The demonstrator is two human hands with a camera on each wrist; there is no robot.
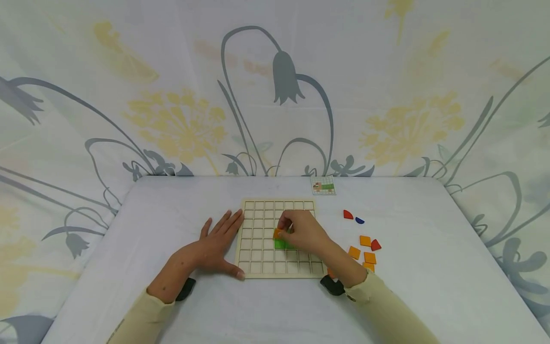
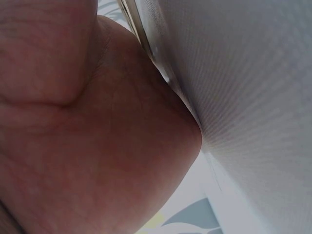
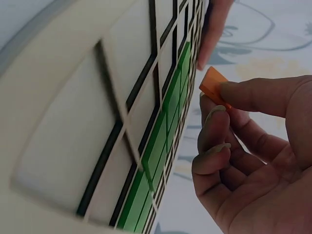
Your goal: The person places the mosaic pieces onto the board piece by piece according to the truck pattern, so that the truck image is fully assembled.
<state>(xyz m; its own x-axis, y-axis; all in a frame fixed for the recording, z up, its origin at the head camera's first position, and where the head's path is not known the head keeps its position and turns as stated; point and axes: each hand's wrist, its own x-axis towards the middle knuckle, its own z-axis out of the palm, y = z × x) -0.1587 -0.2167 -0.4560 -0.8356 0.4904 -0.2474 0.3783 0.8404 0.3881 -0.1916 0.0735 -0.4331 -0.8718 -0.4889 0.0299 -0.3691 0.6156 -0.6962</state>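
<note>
A wooden grid board point(image 1: 258, 258) lies on the white table, with green square tiles point(image 1: 280, 244) set in some of its cells. Over the board, my right hand point(image 1: 304, 232) pinches an orange square tile point(image 3: 214, 87) between thumb and fingers, just above the green tiles in the right wrist view. My left hand point(image 1: 216, 248) rests flat with fingers spread at the board's left side, its fingertips and thumb touching the edge. Up close in the left wrist view, the left palm point(image 2: 122, 126) lies against the white cloth.
Right of the board lie several loose orange square tiles point(image 1: 365, 241), two red quarter-round pieces point(image 1: 348, 215) and a blue half-round piece point(image 1: 359, 220). A small picture card point(image 1: 323, 186) lies behind the board. Floral fabric point(image 1: 275, 129) rises beyond the table's far edge.
</note>
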